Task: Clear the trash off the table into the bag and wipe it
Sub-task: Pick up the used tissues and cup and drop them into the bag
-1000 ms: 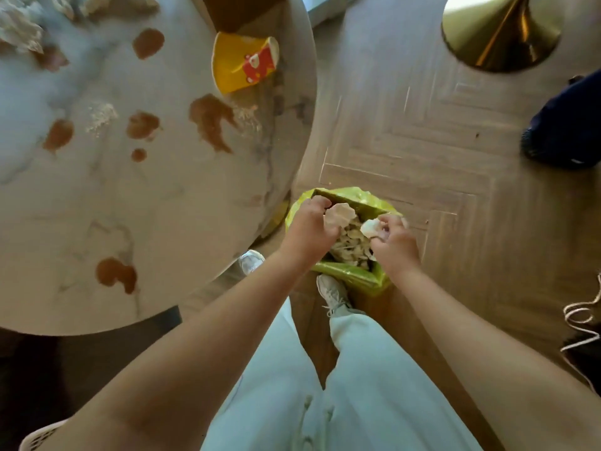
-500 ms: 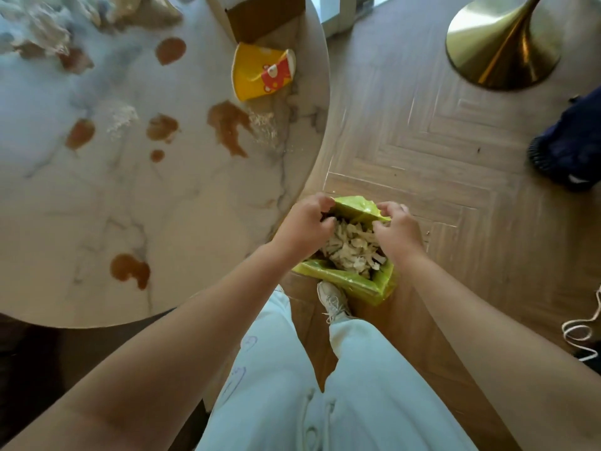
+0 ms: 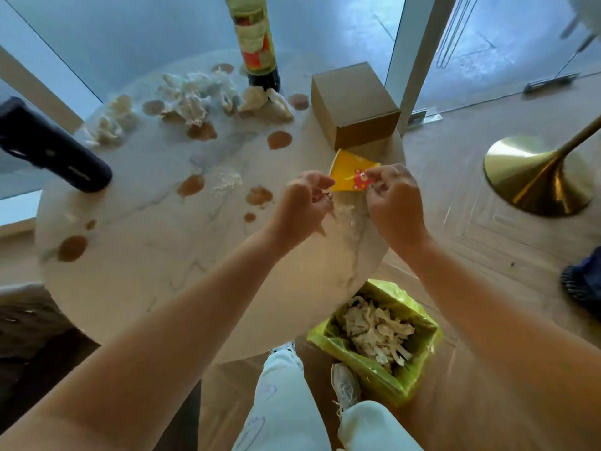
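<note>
A flattened yellow paper cup with a red bear print lies on the round marble table near its right edge. My right hand pinches the cup's near right corner. My left hand hovers at the cup's left edge with loosely curled fingers that hold nothing. Crumpled white tissues are heaped at the table's far side. Brown spills and pale crumbs dot the top. The green trash bag stands open on the floor below the table edge, with tissue scraps in it.
A cardboard box sits just beyond the cup. A tall bottle stands at the back, and a dark blue cylinder lies at the left. A gold lamp base and a dark shoe are on the wooden floor at the right.
Both hands have left the trash bag and risen to the table's right edge, at the yellow cup. The view has tilted up, so the far side of the table shows.
</note>
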The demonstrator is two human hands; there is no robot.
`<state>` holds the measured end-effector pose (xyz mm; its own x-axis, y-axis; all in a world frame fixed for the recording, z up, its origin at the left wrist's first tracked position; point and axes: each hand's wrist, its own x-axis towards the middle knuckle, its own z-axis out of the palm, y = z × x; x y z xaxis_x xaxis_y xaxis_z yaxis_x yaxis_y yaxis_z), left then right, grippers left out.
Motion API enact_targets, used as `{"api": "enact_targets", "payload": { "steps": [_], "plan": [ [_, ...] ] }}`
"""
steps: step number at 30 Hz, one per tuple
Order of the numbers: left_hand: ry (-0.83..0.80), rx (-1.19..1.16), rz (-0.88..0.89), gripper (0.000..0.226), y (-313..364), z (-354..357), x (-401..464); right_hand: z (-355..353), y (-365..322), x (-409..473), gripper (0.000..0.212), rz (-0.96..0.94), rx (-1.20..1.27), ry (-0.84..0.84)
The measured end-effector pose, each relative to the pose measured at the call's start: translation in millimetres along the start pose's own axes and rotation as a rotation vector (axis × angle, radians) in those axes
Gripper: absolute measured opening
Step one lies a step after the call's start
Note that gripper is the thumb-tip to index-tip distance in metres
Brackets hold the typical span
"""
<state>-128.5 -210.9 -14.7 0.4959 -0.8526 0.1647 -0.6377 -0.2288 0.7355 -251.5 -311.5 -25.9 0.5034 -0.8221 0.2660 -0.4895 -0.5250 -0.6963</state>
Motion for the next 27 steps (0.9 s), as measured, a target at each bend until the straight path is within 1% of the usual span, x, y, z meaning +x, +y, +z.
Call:
{"api": "enact_targets", "payload": {
  "steps": [2,7,10,12,14,16,18,24,27],
  "plan": [
    [0.042,0.049,-0.022,0.024,-18,-23,19,16,-22,24,0.023,-0.05,0.001,-0.02],
    [0.08,0.174,-0.03,0.026,-69,-72,75,66,-64,90,0.028,-0.116,-0.02,-0.11],
    [0.093,0.241,-0.069,0.029,-104,-92,116,102,-75,131,0.027,-0.075,-0.031,-0.16],
    [0.085,0.267,-0.084,0.034,-128,-98,142,127,-77,155,0.035,-0.01,-0.039,-0.197],
    [0.051,0.306,-0.106,0.042,-151,-101,169,152,-75,178,0.042,0.046,-0.064,-0.236],
    [-0.004,0.338,-0.124,0.051,-173,-102,196,174,-71,199,0.045,0.071,-0.09,-0.267],
    [-0.037,0.335,-0.123,0.054,-192,-103,222,194,-67,219,0.043,0.081,-0.127,-0.292],
    [-0.047,0.322,-0.118,0.046,-216,-90,269,238,-62,253,0.027,0.122,-0.255,-0.298],
    [-0.042,0.404,-0.128,0.034,-219,-81,274,242,-59,256,0.021,0.123,-0.301,-0.271]
  ]
}}
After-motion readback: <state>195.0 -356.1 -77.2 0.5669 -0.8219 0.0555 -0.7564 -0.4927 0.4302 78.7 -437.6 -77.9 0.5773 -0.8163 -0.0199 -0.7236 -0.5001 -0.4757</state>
